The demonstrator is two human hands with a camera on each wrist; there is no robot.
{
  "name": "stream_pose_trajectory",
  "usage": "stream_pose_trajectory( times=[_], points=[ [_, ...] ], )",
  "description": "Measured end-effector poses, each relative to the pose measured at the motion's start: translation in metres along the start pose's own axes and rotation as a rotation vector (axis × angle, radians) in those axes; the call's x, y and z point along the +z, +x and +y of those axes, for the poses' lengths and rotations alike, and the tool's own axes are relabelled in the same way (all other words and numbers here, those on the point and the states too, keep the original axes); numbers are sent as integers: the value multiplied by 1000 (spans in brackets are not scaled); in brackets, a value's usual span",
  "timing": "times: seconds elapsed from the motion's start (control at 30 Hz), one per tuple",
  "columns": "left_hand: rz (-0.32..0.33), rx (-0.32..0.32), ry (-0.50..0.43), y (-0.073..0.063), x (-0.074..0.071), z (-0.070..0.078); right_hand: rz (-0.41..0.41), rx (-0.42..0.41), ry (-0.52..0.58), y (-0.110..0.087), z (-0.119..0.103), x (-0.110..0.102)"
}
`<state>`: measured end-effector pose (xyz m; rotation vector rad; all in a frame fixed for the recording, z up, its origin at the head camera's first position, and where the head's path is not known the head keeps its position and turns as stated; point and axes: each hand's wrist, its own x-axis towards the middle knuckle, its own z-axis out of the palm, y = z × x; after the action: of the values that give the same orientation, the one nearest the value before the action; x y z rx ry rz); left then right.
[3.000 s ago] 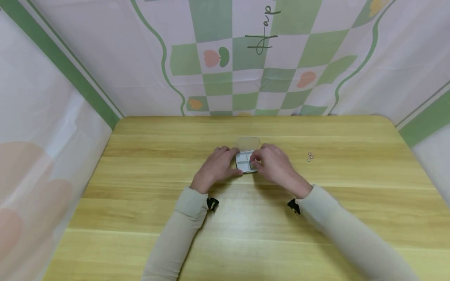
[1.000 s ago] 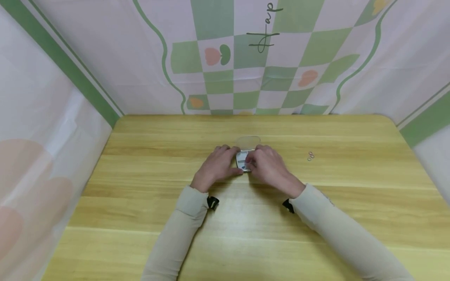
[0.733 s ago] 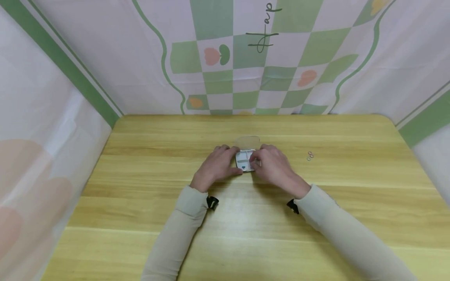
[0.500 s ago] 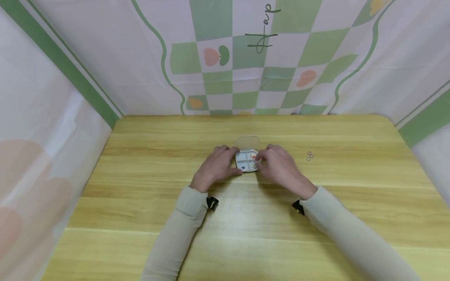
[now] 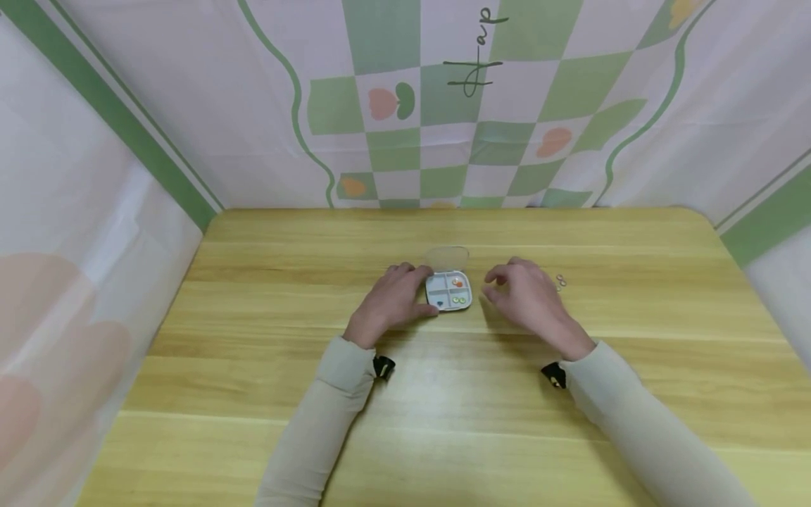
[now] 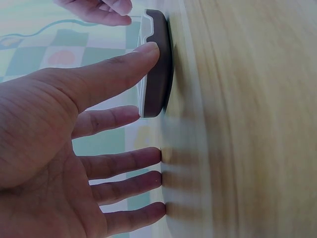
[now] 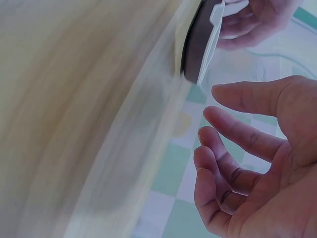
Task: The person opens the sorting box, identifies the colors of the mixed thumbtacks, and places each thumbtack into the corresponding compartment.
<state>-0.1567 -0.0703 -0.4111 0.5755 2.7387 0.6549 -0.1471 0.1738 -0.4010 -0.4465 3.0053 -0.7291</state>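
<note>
A small white pill box [image 5: 448,291] with four-part dividers lies on the table, its clear lid [image 5: 447,258] swung back. Small round pieces sit in its two right compartments, orange and pale at the back, yellow-green in front. A dark blue-green piece [image 5: 440,303] is in the front left one. My left hand [image 5: 391,299] holds the box between thumb and index finger at its left side; in the left wrist view the thumb [image 6: 114,69] lies on its edge. My right hand [image 5: 524,299] hovers right of the box, thumb and fingers apart, nothing between them.
A few tiny ring-like pieces [image 5: 560,282] lie on the wooden table [image 5: 304,282] just beyond my right hand, which partly covers them. Patterned green and white cloth [image 5: 393,148] hangs behind the table's far edge and at both sides.
My right hand has drawn back rightward from the box, uncovering its right compartments. A dark piece now shows in the front left compartment, bare three seconds ago. The left hand stays put.
</note>
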Motion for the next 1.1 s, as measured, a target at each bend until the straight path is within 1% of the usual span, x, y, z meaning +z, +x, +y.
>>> stream_pose_trajectory(
  times=[0.4,0.53,0.77,1.1],
  points=[
    [2,2,-1,0,1,-1,21,78,35,-3,17,-13],
    [-1,2,3,0,1,-1,8,105,46,-4,23,-18],
    [-1,3,8,0,0,-1,-13,155,36,-6,36,-25],
    [-2,3,12,0,-1,0,-60,181,24,-8,52,-33]
  ],
)
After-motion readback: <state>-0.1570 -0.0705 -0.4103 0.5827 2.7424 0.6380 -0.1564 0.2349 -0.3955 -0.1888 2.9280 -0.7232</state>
